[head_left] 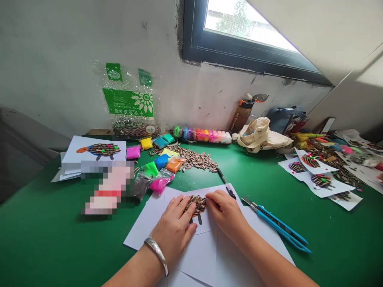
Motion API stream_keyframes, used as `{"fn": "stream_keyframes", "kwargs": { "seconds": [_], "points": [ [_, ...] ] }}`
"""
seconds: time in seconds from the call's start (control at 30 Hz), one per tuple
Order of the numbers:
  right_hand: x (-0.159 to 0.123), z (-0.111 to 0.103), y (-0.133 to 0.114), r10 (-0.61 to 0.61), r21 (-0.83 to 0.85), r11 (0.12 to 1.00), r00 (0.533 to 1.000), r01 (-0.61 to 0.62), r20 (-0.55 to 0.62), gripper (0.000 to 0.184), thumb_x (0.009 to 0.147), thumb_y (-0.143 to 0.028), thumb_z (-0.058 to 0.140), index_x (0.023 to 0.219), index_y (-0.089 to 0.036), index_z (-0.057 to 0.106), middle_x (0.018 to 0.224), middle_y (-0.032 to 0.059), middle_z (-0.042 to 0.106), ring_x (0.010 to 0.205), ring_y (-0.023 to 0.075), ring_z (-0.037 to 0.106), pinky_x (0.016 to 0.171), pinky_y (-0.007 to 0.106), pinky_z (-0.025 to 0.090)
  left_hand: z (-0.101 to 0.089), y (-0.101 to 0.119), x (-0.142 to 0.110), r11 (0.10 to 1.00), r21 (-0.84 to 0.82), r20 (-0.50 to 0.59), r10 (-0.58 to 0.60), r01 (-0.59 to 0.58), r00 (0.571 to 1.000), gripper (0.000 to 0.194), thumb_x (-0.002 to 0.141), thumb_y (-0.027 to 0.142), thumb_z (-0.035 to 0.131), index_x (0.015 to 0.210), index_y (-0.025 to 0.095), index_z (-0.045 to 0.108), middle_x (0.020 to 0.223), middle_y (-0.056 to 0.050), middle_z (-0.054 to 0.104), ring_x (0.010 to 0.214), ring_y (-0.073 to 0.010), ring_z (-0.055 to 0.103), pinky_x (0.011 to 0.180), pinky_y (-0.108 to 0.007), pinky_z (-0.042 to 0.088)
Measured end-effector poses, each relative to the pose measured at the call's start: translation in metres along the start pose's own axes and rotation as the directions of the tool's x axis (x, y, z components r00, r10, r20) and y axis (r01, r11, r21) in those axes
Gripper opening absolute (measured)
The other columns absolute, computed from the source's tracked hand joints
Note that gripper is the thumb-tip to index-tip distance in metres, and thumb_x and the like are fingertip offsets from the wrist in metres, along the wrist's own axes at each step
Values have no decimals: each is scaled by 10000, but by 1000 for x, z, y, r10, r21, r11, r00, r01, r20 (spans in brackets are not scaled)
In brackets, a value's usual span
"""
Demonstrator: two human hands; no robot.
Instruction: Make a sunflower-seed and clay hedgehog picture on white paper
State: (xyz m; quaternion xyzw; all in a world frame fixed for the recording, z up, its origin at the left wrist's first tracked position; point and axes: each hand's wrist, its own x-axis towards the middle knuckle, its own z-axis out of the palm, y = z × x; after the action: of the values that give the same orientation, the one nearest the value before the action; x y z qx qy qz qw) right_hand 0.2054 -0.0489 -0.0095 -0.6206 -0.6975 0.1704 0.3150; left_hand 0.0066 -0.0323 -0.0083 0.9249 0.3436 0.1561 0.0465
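Observation:
On white sheets of paper [196, 249] lies a small animal figure of striped sunflower seeds [199, 202], with orange clay at its lower edge and dark legs below. Fingers outstretched, my left hand [176, 219] rests flat across the figure's left side and hides part of it. My right hand [226, 211] is at the figure's right edge, thumb and fingertips pinched together; whatever is between them is hidden. Just beyond the right hand lies a black pen [226, 182] on the paper's upper edge. To the right is a blue craft knife [279, 227], its blade showing.
Loose sunflower seeds [197, 158] lie behind the paper, beside bagged coloured clay [161, 161]. A seed bag [128, 103] leans on the wall. Finished-looking cards stand left [72, 149] and right [338, 187]. Farther back are a bottle [241, 115] and a cloth bag [257, 135].

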Motion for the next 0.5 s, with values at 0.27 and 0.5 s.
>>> {"fn": "stream_keyframes", "kwargs": {
  "seconds": [0.27,0.5],
  "points": [
    [7,10,-5,-179,-6,984,980,179,-86,229,876,-166,470,908,-208,693,797,61,601,743,167,543,658,274,445,0,0,1,1000,-6,-5,1,-1,1000,434,857,238,501,1265,97,541,1326,-160,518,1234,-350,454,990,-545,420],
    [7,12,-5,-123,61,990,991,126,-54,220,876,-164,474,895,-200,690,815,58,601,756,165,543,668,269,449,-1,1,0,1000,-11,-4,-6,6,1000,432,853,233,507,1265,107,542,1328,-152,518,1240,-343,448,994,-540,420]
  ]
}}
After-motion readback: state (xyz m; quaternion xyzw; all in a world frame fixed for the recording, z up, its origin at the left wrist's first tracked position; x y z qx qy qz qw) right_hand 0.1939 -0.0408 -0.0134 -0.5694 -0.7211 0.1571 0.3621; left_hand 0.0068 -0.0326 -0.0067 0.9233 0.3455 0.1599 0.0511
